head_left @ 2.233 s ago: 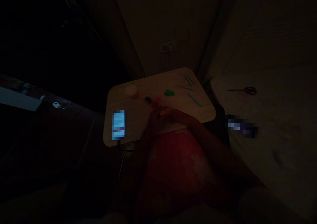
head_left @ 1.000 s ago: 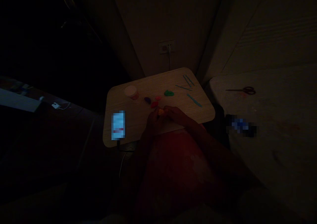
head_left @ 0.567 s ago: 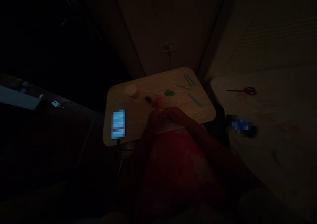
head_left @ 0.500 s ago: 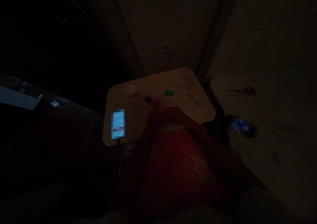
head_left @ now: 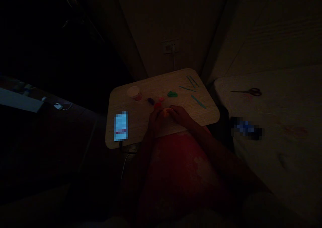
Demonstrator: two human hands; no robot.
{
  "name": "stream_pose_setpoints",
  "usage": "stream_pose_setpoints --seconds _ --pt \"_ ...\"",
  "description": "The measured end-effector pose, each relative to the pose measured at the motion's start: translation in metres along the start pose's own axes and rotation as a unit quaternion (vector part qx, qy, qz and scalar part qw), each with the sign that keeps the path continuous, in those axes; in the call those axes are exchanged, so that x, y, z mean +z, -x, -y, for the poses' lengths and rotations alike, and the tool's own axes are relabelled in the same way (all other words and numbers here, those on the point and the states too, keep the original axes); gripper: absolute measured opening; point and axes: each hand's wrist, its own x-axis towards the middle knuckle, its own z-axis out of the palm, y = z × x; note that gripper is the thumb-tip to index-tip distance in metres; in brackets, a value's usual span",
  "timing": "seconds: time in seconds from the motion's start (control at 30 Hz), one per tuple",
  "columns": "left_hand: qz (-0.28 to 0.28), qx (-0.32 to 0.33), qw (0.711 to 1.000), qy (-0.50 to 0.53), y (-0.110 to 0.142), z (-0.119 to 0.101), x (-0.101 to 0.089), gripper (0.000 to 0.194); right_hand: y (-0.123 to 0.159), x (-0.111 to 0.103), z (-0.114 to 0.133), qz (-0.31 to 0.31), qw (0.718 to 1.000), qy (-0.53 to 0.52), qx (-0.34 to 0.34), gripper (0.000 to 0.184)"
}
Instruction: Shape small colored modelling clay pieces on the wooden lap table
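Both hands meet at the near edge of a small wooden table (head_left: 146,120) in dim light. Between them is an orange lump that looks like modelling clay (head_left: 166,112). My left hand (head_left: 155,118) closes on its left side, and my right hand (head_left: 178,113) grips its right side. Just beyond my left hand lies a red lump (head_left: 157,105), with a pink piece (head_left: 161,99) behind it. A dark purple lump (head_left: 150,101) sits to the left, and a green lump (head_left: 172,94) lies farther back to the right.
A lit, blurred-out screen (head_left: 120,126) lies at the table's left. A round tub (head_left: 134,93) stands at the back left. Several thin green-blue sticks (head_left: 198,101) lie at the right. On the pale surface to the right are scissors (head_left: 251,92) and a blurred dark device (head_left: 246,128).
My hands have drawn slightly apart, and more of the orange lump shows between them. The other things on the table have stayed in place.
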Motion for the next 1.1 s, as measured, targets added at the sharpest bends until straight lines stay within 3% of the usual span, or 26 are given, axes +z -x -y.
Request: stream_pose_setpoints --seconds 0.2,0.37,0.53,0.73,0.97,1.1 --pt "0.042 -0.004 0.999 -0.01 0.001 -0.01 0.003 0.05 0.003 -0.003 0.0 0.036 0.999 -0.038 -0.002 0.05" --pt "0.101 0.006 0.991 -0.088 0.002 -0.007 0.004 0.041 0.008 -0.004 -0.005 0.069 0.99 -0.119 0.039 0.052" --pt "0.092 0.017 0.983 -0.158 0.003 -0.004 0.005 0.032 0.008 -0.003 -0.006 0.071 0.994 -0.082 0.014 0.055" --pt "0.108 0.033 0.981 -0.155 0.005 0.001 0.004 0.034 0.005 0.001 -0.004 0.067 0.998 -0.015 -0.009 0.049" --pt "0.114 0.035 0.981 -0.153 0.006 -0.003 0.003 0.023 0.006 -0.001 -0.001 0.061 0.998 -0.034 0.008 0.048" --pt "0.122 0.04 0.982 -0.141 0.007 -0.01 0.002 0.029 0.005 -0.004 0.002 0.03 0.998 -0.053 0.024 0.051"
